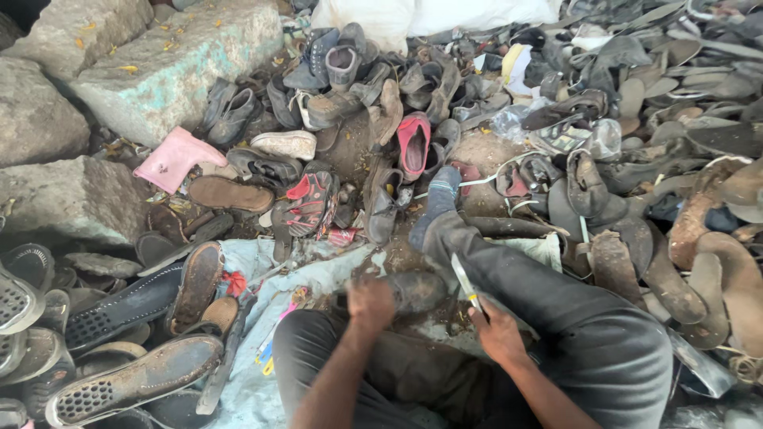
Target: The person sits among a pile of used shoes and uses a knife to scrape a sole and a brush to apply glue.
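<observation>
Everywhere on the ground lies a wide heap of worn, dusty shoes, sandals and loose soles (636, 119), which fills most of the view. On the left side stand big rough grey stone blocks (159, 63), one with green-blue stains, and behind the heap is a white sack (373, 16). The person sits on a pale blue cloth (262, 270) spread on the ground, with the leg in dark grey trousers (540, 294) stretched forward into the heap and the foot in a blue-grey sock (441, 191).

Near the stones lies a small pink rubber boot (175, 159), and further in the middle a red and grey sandal (306, 202) and a shoe with pink lining (413, 143).

Between the knees rests a dark, dirty leather shoe (417, 290) — the left hand (371, 302) is closed down on its near end and presses it in place. The right hand (499, 332) is wrapped around the handle of a knife with a pale narrow blade (462, 278), which points up and away, just beside the shoe — whether the blade touches it, I cannot tell surely.
</observation>
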